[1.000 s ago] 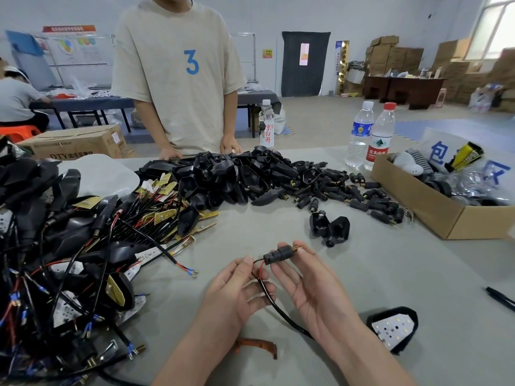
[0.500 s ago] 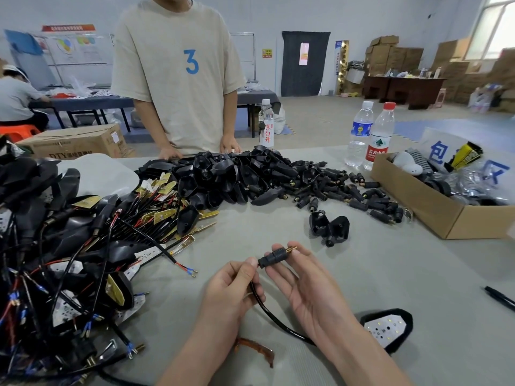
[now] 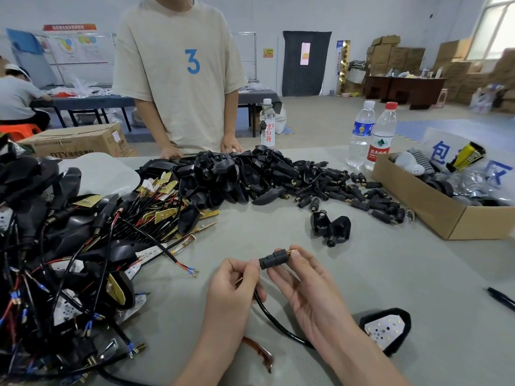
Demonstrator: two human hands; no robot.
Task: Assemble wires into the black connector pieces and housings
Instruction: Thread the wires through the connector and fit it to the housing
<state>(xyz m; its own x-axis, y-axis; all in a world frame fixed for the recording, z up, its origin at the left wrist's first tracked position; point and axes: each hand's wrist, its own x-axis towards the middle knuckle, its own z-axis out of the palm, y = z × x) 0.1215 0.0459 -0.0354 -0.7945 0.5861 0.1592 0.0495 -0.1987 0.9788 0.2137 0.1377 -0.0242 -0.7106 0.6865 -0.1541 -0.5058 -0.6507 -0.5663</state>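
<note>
Since a second ago: fingers of the left hand (image 3: pixel 237 288) drawn in from a spread pose to a pinch at the rear of the small black cylindrical connector with a brass tip (image 3: pixel 274 257); red wire loop then showing behind it now out of sight. Connector itself roughly unmoved.

Thumb and forefinger of that hand pinching the round black cable (image 3: pixel 267 316) right at its entry into the connector; remaining fingers curled under. Palm of the right hand (image 3: pixel 312 296) turned up, fingertips gripping the connector's front half, brass tip aimed toward the far right corner. Connector held clear above the grey worktop (image 3: pixel 390 274), near the middle of its near edge, between both hands.

Cable dropping from the pinch and passing under the right wrist; hidden beyond that. Black triangular housing with a white dotted board (image 3: pixel 386 330) face up by the near edge, just right of the right forearm.

Heap of black plastic housings (image 3: pixel 237 174) at the middle of the far edge, trailing right into loose black connector barrels (image 3: pixel 348 190). Tangle of wired black assemblies (image 3: pixel 55 260) along the left edge. Open cardboard box (image 3: pixel 418 201) at the right edge, two clear water bottles (image 3: pixel 381 137) behind it. Person in a beige T-shirt with a blue 3 (image 3: pixel 181 73) standing at the far edge.
</note>
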